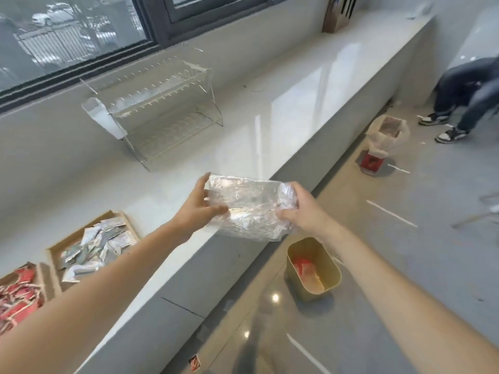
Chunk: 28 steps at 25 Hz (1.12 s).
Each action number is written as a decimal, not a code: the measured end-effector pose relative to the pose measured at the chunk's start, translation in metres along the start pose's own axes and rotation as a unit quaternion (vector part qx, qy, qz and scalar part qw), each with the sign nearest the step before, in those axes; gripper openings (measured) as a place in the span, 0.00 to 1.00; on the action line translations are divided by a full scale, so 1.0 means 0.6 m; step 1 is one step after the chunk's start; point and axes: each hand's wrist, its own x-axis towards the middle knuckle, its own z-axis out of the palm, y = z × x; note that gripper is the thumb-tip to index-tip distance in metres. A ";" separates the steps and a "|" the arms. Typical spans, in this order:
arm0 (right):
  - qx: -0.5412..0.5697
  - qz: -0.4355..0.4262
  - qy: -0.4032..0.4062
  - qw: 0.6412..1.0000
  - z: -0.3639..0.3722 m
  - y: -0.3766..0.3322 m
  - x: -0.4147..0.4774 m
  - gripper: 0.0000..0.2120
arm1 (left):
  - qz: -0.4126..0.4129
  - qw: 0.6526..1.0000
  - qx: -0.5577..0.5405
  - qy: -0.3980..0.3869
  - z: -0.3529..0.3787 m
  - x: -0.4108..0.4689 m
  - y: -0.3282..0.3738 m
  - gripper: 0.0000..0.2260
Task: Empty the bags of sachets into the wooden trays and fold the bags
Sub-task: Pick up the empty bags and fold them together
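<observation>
Both hands up front: left hand and right hand pinching empty clear plastic bag over desk edge. Wooden trays at 8 o'clock loaded: silver sachets, red sachets. Emptying looks done; this bag's folding underway.

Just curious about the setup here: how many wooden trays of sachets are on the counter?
2. One tray with silvery sachets sits at the counter's lower left; a second tray with red sachets lies left of it, cut off by the frame edge. More could lie out of view.
</observation>
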 end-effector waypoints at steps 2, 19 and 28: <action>0.028 0.021 0.053 0.998 -0.038 0.048 -0.007 0.33 | 0.015 0.999 0.030 -0.022 0.060 0.035 0.010 0.39; 0.083 0.254 0.351 0.897 -0.104 0.299 0.084 0.26 | 0.067 0.961 0.195 -0.186 0.361 0.352 -0.111 0.17; 0.061 0.353 0.307 0.882 -0.110 0.560 0.175 0.26 | 0.007 0.937 0.288 -0.199 0.556 0.466 -0.317 0.17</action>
